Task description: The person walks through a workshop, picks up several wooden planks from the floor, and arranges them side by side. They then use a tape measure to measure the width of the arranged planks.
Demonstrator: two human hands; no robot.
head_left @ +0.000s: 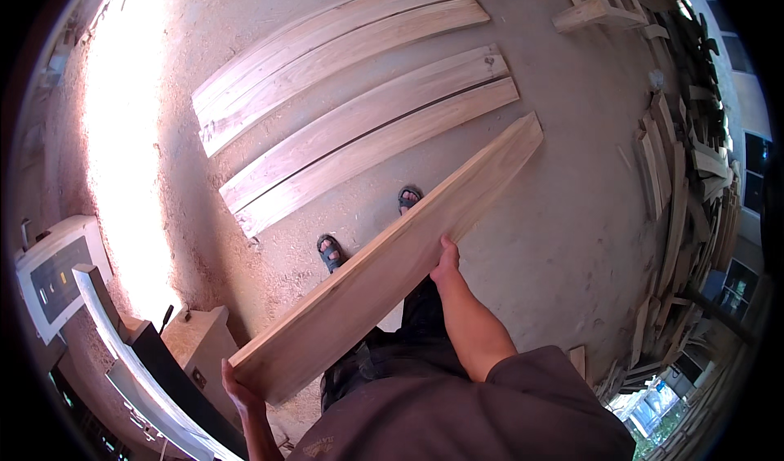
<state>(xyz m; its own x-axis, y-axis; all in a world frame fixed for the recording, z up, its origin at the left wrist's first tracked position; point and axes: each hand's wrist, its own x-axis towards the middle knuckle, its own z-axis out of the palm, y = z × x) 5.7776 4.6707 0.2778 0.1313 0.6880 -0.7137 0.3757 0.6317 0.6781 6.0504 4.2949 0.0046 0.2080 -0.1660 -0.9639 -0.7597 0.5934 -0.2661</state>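
Across my body I hold a long, wide wooden plank (367,289), tilted on its edge so one broad face shows. Its far end points up to the right and its near end lies low on the left. My left hand (238,386) grips the near end, fingers mostly hidden behind the wood. Closer to the middle, my right hand (446,262) is closed on the lower edge, thumb against the broad face. Beyond the plank, a pair of boards (376,126) lies side by side on the floor, with more boards (343,44) behind them.
At the lower left stands a machine (139,363) with a pale control panel (64,273). Bright light falls on the floor along the left. Scrap timber (661,167) is piled along the right wall, and a wooden frame (600,12) stands at the far right. My sandalled feet (330,252) are beneath the plank.
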